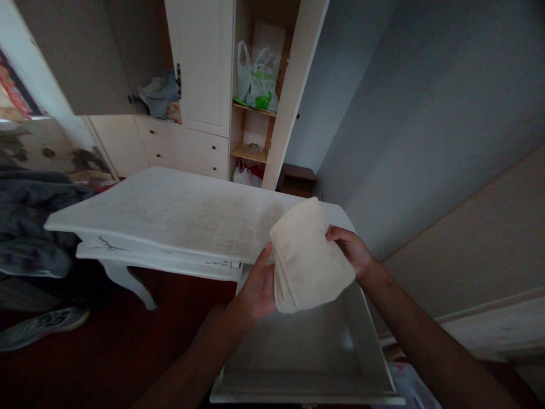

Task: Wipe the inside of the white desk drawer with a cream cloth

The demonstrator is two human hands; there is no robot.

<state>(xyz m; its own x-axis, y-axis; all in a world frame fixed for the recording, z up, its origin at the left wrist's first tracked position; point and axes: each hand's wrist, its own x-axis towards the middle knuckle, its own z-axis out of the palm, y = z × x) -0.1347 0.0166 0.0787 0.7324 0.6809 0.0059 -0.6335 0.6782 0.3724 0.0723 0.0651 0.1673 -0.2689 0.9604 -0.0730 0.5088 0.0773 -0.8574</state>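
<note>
Clamped on one folded cream cloth (pixel 313 261), your two hands, left hand (pixel 259 287) and right hand (pixel 352 251), hold its opposite sides. It is above one pulled-out drawer (pixel 306 346) of one white desk (pixel 183 207), which shows one curved leg (pixel 128 280).

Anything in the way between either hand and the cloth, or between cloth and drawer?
Nothing visible: left hand and right hand hold the cloth directly; the drawer is open below it.

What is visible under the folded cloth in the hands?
Below the folded cloth, an open drawer shows part of its floor and walls. The cloth and left hand hide much of its rear from sight.
</note>
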